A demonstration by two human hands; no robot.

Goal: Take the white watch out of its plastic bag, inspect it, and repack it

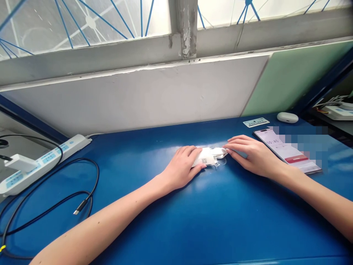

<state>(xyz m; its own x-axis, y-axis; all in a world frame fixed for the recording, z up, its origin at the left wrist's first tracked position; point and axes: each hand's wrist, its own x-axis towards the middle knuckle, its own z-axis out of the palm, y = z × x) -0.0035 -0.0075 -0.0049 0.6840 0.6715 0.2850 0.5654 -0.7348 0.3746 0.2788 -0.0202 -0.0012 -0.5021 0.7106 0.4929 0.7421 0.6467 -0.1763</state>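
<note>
A small white packet (205, 157) lies on the blue table, with a square printed code on its label. Coiled white cable appears at its right end, with clear plastic around it. My left hand (179, 165) is closed around the packet's left part, the thumb along the near side and the fingers over the top, hiding that end. From the right, my right hand (249, 154) reaches the packet's other end. Its thumb and a fingertip come together at the edge of the plastic, in what looks like a pinch.
A phone (286, 151) showing a timer lies beyond my right wrist. Behind it are a printed card (256, 122) and a white earbud case (287, 117). At left, a power strip (46, 162) holds a white charger (20, 163). A black cable (96, 173) loops across the table.
</note>
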